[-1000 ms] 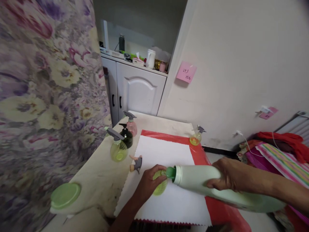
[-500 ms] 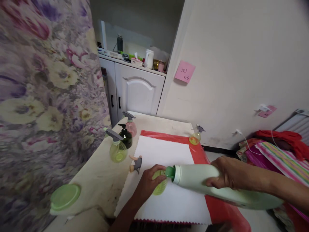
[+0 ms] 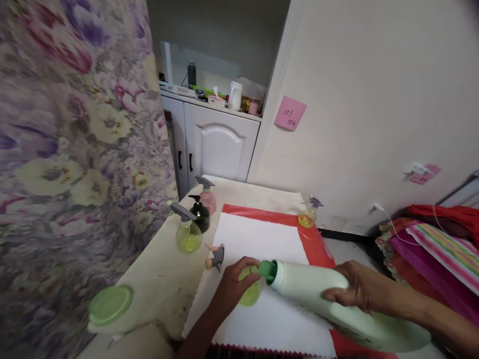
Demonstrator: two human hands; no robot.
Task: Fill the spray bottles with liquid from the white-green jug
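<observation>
My left hand [image 3: 236,280] has its fingers wrapped round the neck of a small yellow-green clear bottle [image 3: 250,296], which stands on a white sheet [image 3: 284,324]. My right hand [image 3: 354,285] grips the handle of a large pale-green detergent jug [image 3: 305,280]. The jug lies nearly on its side, its green spout [image 3: 266,269] close to the small bottle's mouth. Whether liquid flows is too small to make out. Left of my left hand, a loose grey and peach spray head [image 3: 216,257] rests at the sheet's edge.
Back left on the table stand a yellow-green spray bottle [image 3: 189,238], a dark pump bottle [image 3: 201,215] and a pink spray bottle [image 3: 208,199]. Another spray bottle [image 3: 307,217] is at the back right. A green round lid [image 3: 111,305] sits front left. Folded bedding [image 3: 422,254] lies right.
The jug's base end has dropped lower in the picture, while its spout stays by the small bottle. Both hands keep their holds. The whole view has shifted slightly.
</observation>
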